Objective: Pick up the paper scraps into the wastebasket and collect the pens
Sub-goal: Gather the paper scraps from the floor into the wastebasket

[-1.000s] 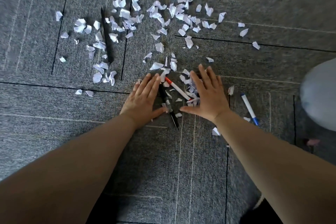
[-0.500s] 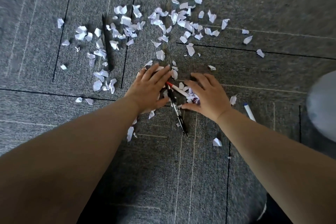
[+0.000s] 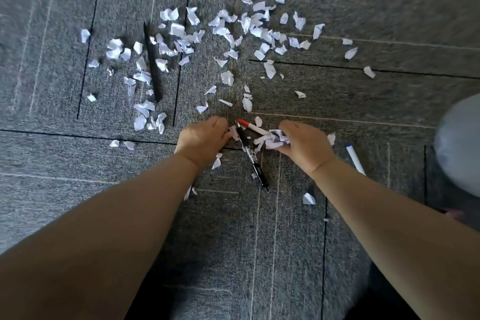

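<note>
A pale, blurred rounded form (image 3: 459, 145) sits at the right edge of the view; I cannot tell whether it is the wastebasket, and its contents are not visible. The grey carpet floor (image 3: 259, 241) carries a wide scatter of white paper scraps (image 3: 249, 23), densest in the upper centre and upper left. A long black pen (image 3: 153, 65) lies among the left-hand scraps, well apart from my hands. A white pen with a blue cap (image 3: 354, 159) lies just beside my right wrist, toward the blurred form. Between my hands, a black pen (image 3: 250, 154) lies pointing toward me, and a white pen with a red cap (image 3: 250, 127) crosses near its far end, partly covered by paper. Single scraps lie near both forearms. My left hand (image 3: 202, 141) is curled with fingers bent downward onto the floor; its grip is nearly closed at the edge of a scrap beside the black pen, and I cannot tell whether anything is held inside. My right hand (image 3: 304, 144) has its grip closed around a bunched cluster of scraps (image 3: 276, 138), which rests against the red-capped pen.
</note>
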Demonstrator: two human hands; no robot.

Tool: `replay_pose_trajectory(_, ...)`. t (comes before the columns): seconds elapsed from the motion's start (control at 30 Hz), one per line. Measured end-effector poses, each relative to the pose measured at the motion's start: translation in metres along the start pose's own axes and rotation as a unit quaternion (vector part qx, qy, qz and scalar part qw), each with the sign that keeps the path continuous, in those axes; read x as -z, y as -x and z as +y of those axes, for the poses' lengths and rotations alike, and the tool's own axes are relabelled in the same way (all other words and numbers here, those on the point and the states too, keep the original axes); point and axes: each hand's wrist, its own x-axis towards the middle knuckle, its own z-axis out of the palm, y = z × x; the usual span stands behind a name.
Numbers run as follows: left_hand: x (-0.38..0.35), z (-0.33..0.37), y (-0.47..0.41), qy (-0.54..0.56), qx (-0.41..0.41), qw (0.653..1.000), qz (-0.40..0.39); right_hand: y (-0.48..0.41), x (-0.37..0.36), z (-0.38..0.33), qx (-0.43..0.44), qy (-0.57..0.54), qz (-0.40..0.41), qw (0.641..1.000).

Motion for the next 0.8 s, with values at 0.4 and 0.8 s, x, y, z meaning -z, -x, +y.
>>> replay_pose_trajectory(0.4, 0.081, 0.05, 0.061, 0.057, -0.022, 0.998, 0.012, 0.053, 0.095, -0.041, -0.051, 0.008, 0.02, 0.998)
replay_pose_trajectory(0.8, 0.22, 0.23, 0.137, 0.034, -0.114, 0.984, 0.13, 0.18, 0.292, -0.046, -0.081, 0.017, 0.222, 0.972)
